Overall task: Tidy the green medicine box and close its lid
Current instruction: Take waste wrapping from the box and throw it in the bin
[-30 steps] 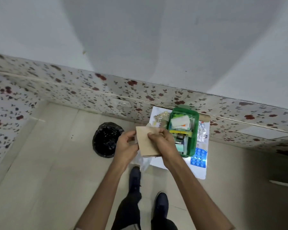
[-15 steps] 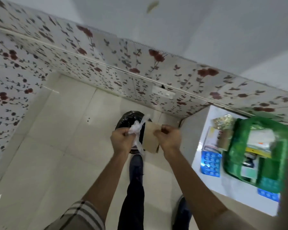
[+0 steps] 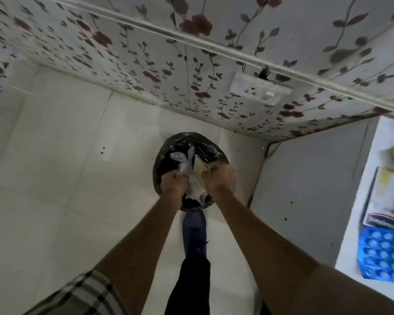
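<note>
I'm binning rubbish: left hand [image 3: 173, 183] grips crumpled clear plastic wrap [image 3: 187, 165], right hand [image 3: 218, 178] clamps tan cardboard piece [image 3: 200, 168] over black-lined round bin [image 3: 168, 155]; next, release both.

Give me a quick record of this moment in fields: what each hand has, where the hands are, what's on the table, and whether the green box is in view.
left hand: gripping crumpled clear plastic wrap
right hand: gripping a tan piece of card
hands' position: both over the open bin
bin: on the floor near the wall, lined with a black bag
table: white, at the right edge of the view
on the table: blue blister pack, a printed box, other blurred items
green medicine box: not in view
task state: waste not yet released
</note>
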